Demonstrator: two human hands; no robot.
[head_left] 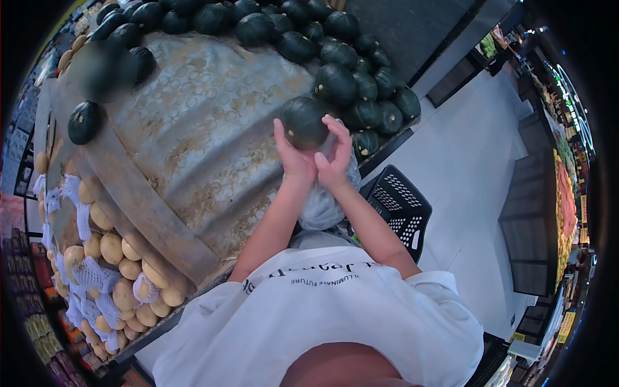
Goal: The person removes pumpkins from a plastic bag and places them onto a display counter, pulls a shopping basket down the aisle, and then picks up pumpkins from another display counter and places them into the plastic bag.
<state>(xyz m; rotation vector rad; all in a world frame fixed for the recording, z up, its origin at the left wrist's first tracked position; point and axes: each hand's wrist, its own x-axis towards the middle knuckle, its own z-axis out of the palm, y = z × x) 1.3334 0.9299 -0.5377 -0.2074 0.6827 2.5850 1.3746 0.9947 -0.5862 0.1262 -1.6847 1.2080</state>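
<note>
A round dark green kabocha squash sits between my two hands near the right part of the display. My left hand cups its near left side, while my right hand is curled around the near right side. The undersides of the fingers are partly hidden by the squash. Just beyond it, more kabocha squashes are piled along the back and right edge. Beneath my forearms hangs a clear plastic bag; its contents are hard to make out.
A black perforated shopping basket is by my right forearm. Wrinkled grey sheeting covers the sloping display. Tan round produce, some in white foam nets, is heaped at the lower left. A lone squash lies at the left edge.
</note>
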